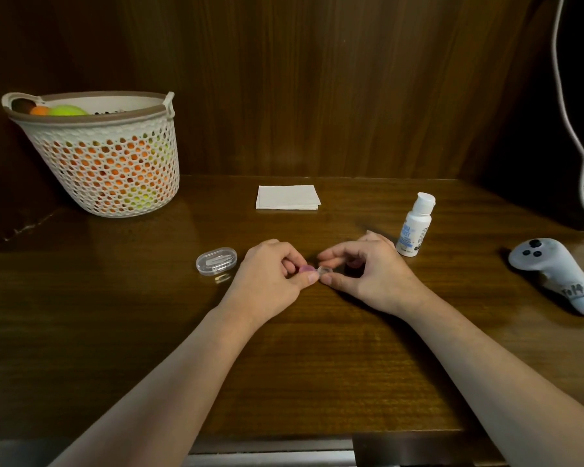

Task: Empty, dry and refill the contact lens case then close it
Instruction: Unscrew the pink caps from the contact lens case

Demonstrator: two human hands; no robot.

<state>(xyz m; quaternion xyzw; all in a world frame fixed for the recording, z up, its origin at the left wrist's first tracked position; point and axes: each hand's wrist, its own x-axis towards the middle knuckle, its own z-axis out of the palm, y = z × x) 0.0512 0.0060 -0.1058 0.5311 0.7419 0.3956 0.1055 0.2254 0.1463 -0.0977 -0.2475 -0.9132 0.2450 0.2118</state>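
Note:
A small contact lens case [319, 271] sits low over the wooden table between my two hands. My left hand [270, 278] pinches its pink cap [305, 268] with thumb and fingers. My right hand [368, 271] pinches the clear right well of the case. A dark pink cap [353, 265] lies on the table under my right palm, partly hidden. A white solution bottle [415, 225] stands upright, cap on, just right of my right hand. A folded white tissue [287, 197] lies flat further back in the middle.
A clear oval plastic box [216, 261] lies left of my left hand. A white mesh basket [98, 153] of coloured balls stands at the back left. A white game controller [553, 274] lies at the right, with a cable [573, 129] hanging behind it.

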